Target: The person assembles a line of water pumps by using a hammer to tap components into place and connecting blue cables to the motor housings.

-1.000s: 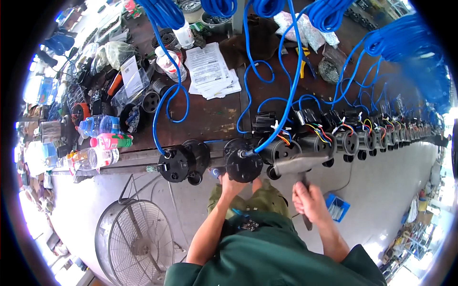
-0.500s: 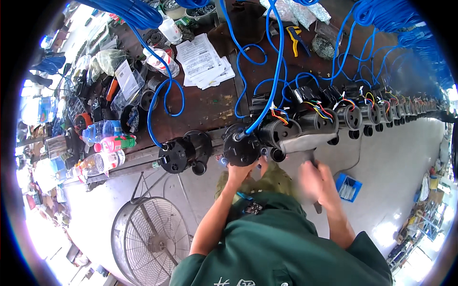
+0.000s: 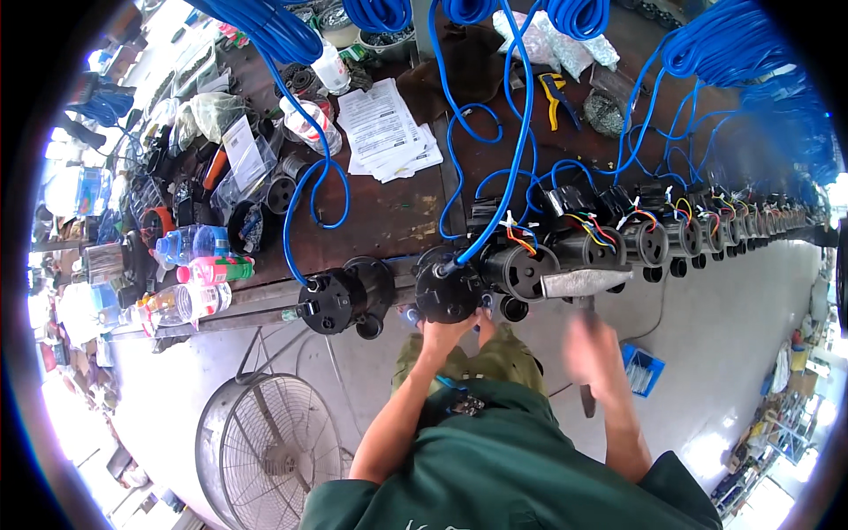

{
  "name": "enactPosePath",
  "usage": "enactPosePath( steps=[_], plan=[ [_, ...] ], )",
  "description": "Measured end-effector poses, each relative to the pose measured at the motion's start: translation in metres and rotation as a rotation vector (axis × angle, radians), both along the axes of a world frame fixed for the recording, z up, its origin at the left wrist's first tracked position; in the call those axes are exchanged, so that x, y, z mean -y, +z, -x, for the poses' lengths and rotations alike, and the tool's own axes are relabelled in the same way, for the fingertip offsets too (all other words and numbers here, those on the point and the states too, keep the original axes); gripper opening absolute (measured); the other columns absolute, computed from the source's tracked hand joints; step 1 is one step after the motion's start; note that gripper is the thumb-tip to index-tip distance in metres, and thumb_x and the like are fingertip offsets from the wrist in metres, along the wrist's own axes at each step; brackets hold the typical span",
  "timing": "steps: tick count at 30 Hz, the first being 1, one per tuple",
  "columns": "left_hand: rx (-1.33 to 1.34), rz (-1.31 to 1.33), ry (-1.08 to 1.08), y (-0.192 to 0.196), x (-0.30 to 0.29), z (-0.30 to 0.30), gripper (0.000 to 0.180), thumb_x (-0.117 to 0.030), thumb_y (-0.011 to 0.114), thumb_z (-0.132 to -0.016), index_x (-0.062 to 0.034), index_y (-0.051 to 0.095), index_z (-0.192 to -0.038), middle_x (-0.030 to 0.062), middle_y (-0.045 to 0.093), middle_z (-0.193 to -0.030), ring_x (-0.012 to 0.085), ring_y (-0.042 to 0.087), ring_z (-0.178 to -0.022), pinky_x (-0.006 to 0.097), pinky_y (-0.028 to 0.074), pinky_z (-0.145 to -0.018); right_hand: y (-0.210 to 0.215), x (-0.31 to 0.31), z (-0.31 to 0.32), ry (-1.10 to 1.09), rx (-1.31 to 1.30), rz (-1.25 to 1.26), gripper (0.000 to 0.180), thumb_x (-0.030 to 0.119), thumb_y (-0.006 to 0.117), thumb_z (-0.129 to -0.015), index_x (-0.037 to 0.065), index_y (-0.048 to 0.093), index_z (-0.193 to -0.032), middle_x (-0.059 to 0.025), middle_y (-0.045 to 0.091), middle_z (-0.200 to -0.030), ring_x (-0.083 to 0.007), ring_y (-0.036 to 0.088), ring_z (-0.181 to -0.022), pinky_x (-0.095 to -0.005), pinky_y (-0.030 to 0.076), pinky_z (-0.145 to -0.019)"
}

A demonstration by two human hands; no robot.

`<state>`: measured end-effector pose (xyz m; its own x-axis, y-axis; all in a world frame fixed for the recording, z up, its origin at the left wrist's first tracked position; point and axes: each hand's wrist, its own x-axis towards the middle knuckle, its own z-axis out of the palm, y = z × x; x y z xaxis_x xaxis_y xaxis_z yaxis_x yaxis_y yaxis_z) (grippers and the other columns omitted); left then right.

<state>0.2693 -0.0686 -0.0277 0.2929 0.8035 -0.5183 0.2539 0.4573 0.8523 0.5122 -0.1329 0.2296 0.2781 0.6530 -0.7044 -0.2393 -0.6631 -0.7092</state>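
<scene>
At the bench's front edge my left hand (image 3: 447, 337) grips the underside of a black round housing (image 3: 448, 293); some of its fingers are hidden behind it. A blue cable (image 3: 510, 190) rises from the cap of this housing. To the right, my right hand (image 3: 595, 353), slightly blurred, is closed round the handle of a hammer (image 3: 585, 283). The hammer's pale, worn metal head lies sideways in the view, in front of open black housings (image 3: 587, 250) with coloured wires. Whether the head touches them I cannot tell. Left of my left hand sits another capped black housing (image 3: 329, 300).
Along the bench edge a long row of open housings (image 3: 684, 237) runs right. Papers (image 3: 382, 132), yellow-handled pliers (image 3: 558, 99) and coiled blue cables (image 3: 720, 44) occupy the bench. Plastic bottles (image 3: 208, 268) lie left. A large fan (image 3: 274, 450) and a blue crate (image 3: 641, 369) stand below.
The hammer's head has turned to lie more level, and my right hand has shifted slightly right and down. My left hand keeps its grip on the housing. The whole view has shifted a little.
</scene>
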Motion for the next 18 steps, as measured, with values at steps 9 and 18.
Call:
enactPosePath(
  steps=[9,18],
  plan=[
    [0.102,0.112,0.004,0.008,0.002,0.027,0.056,-0.011,0.091,-0.074,-0.0014,0.067,-0.125,0.0065,0.074,-0.114,0.0168,0.071,-0.097,0.038,0.055,-0.09,-0.012,0.016,0.007,0.072,0.001,0.046,0.03,0.027,0.063,-0.108,0.007,0.048,-0.089,0.005,0.048,-0.07,-0.003,0.041,-0.054,-0.0239,0.032,-0.046],
    [-0.343,-0.472,-0.054,0.002,-0.002,-0.017,0.049,-0.039,0.08,-0.079,-0.0171,0.073,-0.122,0.0092,0.073,-0.119,0.0333,0.068,-0.11,0.052,0.052,-0.091,-0.019,0.013,-0.002,0.206,0.095,-0.033,0.028,0.026,0.064,-0.108,0.004,0.052,-0.095,0.0034,0.052,-0.072,-0.0028,0.044,-0.056,-0.0233,0.034,-0.048]
  ],
)
